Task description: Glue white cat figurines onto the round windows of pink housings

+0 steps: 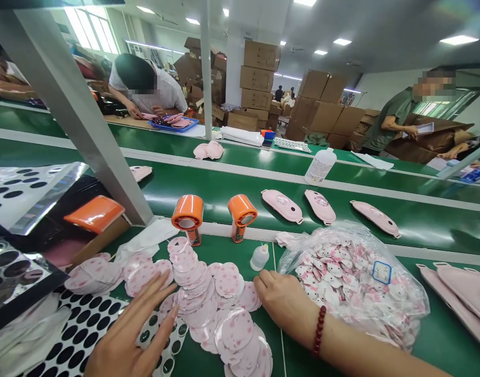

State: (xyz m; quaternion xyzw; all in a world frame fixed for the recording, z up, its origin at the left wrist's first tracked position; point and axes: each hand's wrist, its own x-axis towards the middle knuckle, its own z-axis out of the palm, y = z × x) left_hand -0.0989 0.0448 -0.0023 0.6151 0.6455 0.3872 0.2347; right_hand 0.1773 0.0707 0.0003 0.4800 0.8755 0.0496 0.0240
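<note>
The left fingers [135, 303] are spread well apart with nothing gripped, over a flat sheet [88, 314] patterned with rows of round dark openings. Thin, glossy pink discs [240, 327], printed with small darker motifs, are fanned in overlapping piles between both sets of fingers. The right fingers [263, 288] are curled close together beside the piles; their tips are turned down and hidden, so whether anything is pinched cannot be told. Behind them, a string of round red beads [319, 331] is worn at the wrist. To their right, small pale pieces [334, 272] are held in a crinkled clear bag [413, 293], their prints blurred by the film. Just beyond the right fingers, a squat translucent bottle [259, 259] is stood on the smooth green counter [440, 324]. Farther off, two orange plastic devices [187, 212] with round heads are set upright, and elongated pink cases [282, 206] are spread beyond them. Part of the sheet is covered by the left hand, whose wrist is cut off below. A taller white bottle [319, 167] is seen past the cases, its label too small to be read.
</note>
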